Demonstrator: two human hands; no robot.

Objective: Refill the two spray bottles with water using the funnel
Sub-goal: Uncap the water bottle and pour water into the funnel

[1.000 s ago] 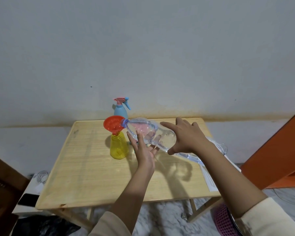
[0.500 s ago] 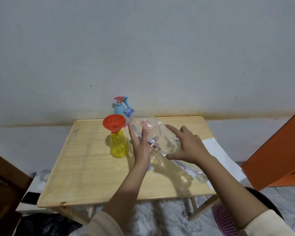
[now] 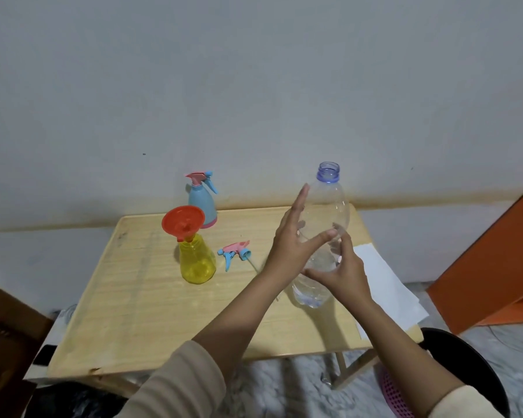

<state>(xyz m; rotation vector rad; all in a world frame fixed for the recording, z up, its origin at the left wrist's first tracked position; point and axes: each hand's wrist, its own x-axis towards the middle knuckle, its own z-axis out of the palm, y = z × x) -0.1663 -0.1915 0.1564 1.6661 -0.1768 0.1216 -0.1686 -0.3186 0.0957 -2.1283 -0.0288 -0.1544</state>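
A clear water bottle point(image 3: 329, 200) stands upright above the table's right side, uncapped, with a little water at its bottom. My right hand point(image 3: 344, 270) grips its lower body. My left hand point(image 3: 292, 239) lies against its left side with fingers straight and the thumb across the front. The yellow spray bottle point(image 3: 197, 263) stands to the left with the orange funnel point(image 3: 183, 221) in its neck. Its pink and blue spray head point(image 3: 234, 253) lies on the table beside it. The blue spray bottle point(image 3: 201, 206), with its head on, stands at the back edge.
The small wooden table point(image 3: 133, 297) stands against a grey wall. White paper point(image 3: 384, 285) overhangs its right edge. An orange board point(image 3: 495, 267) leans at the right, with a black stool point(image 3: 465, 357) and a pink basket point(image 3: 396, 396) below.
The water bottle has swung from tilted, mouth at the funnel, to upright and moved right, away from the yellow bottle. Both hands went with it.
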